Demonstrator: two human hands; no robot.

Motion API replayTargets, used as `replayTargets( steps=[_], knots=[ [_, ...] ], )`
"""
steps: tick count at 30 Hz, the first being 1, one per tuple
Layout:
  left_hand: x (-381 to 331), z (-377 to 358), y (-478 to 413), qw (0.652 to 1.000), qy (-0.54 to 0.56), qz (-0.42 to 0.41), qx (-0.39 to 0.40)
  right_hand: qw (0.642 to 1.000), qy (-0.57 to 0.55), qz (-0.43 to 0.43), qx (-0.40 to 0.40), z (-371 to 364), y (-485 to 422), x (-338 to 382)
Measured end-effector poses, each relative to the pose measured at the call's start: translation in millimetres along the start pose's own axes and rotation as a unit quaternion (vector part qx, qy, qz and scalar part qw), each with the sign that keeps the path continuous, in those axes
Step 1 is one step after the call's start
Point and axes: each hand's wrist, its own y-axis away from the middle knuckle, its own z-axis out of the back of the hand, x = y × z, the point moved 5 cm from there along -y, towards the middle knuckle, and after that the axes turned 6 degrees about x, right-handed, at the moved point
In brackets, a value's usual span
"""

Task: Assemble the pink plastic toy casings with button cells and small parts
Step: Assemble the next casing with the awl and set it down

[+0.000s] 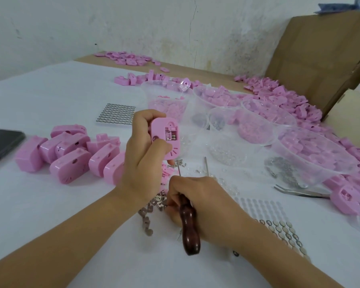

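Centre frame, the left hand is gripping a pink casing, its open battery bay showing cells. Below it, the right hand is clutching a wooden-handled screwdriver, tip among loose screws; probably a screw pickup, then careful alignment.

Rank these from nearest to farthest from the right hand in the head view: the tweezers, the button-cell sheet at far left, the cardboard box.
From the right hand:
1. Tweezers, on the table to its right.
2. Button-cell sheet, up and left, beyond the left hand.
3. Cardboard box, far right against the wall.
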Motion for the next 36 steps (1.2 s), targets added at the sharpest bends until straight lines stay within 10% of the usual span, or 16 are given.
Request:
replayTargets(
  steps=[6,17,36],
  knots=[
    [-0.9,0.4,0.1,1.000,-0.008,0.006,-0.002,0.999,0.042,0.027,-0.021,0.2,0.1,2.7],
    [5.8,-11.4,6.2,0.984,-0.101,0.109,0.102,0.932,-0.116,0.027,-0.343,59.5,18.2,-10.7],
    [7.9,-22.8,11.2,0.964,-0.147,0.128,0.181,0.968,0.103,0.052,-0.224,53.4,9.0,-6.6]
  ],
)
